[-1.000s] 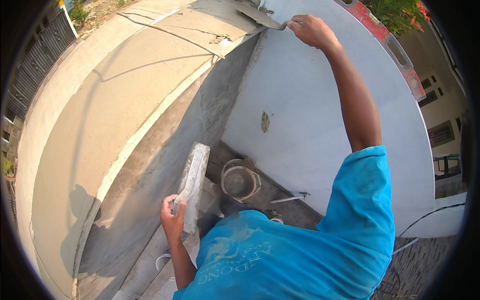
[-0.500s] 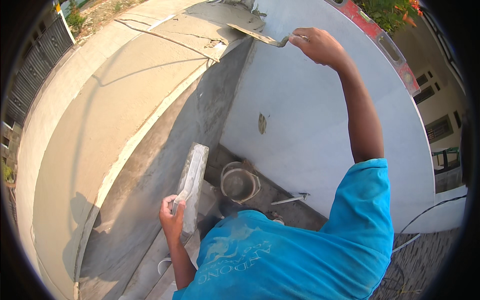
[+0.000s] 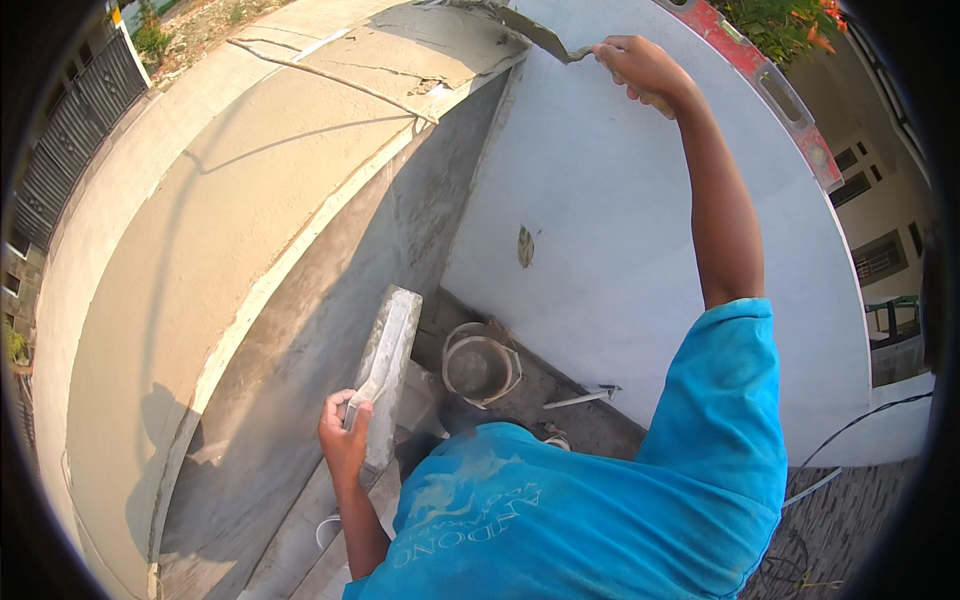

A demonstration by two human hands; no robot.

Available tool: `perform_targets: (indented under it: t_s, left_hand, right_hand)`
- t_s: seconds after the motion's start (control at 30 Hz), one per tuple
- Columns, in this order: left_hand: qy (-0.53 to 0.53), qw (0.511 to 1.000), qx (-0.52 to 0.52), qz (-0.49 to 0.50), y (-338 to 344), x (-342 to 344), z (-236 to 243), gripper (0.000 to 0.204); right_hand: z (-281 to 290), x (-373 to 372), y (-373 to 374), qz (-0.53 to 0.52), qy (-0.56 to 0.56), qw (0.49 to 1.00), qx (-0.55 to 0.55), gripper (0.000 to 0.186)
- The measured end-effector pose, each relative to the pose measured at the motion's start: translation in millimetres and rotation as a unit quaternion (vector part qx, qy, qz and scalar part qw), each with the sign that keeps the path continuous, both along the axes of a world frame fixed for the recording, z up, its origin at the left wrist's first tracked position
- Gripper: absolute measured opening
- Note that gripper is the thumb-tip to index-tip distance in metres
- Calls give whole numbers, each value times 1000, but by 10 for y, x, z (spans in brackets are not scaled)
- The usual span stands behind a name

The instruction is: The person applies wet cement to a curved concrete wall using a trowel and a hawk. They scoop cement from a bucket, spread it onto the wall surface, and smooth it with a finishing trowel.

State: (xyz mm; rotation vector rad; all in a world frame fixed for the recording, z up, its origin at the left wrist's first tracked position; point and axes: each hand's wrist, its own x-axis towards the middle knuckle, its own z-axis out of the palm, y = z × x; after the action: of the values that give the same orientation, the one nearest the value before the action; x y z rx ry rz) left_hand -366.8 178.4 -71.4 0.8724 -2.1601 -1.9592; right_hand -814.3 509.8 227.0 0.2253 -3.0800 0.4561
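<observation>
My right hand [image 3: 640, 72] is raised at the top, its fingers closed round the handle of a trowel [image 3: 536, 34]. The trowel's blade reaches left to the far corner, where the mortar-topped wall [image 3: 225, 235] meets a pale plastered wall [image 3: 620, 235]. Rough mortar [image 3: 440, 28] lies beside the blade; I cannot tell whether they touch. Low on the left, my left hand [image 3: 345, 425] grips the handle of a long, mortar-caked plastering float [image 3: 396, 335], held tilted in front of the shaded wall face.
A mortar-stained bucket [image 3: 478, 368] stands on the ground below. A thin stick [image 3: 330, 77] lies across the wall top. Along the pale wall's upper edge sits a red spirit level [image 3: 745, 55]. A small white bar [image 3: 580, 398] is at that wall's foot.
My right hand has moved up and slightly right with the trowel. The blade has turned and now sits higher, at the far corner. My left hand and the float have hardly moved.
</observation>
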Motion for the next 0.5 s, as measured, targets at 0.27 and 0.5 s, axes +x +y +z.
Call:
perform_targets:
  t_s: [0.27,0.5]
  left_hand:
    - [8,1000,-6,-13,-12,-20,40,32]
    - [-9,1000,20,1,22,-41,23,33]
  right_hand:
    - [-271,-537,-571,66,198,972,107,41]
    - [-320,-1076,-481,139,109,974,140,37]
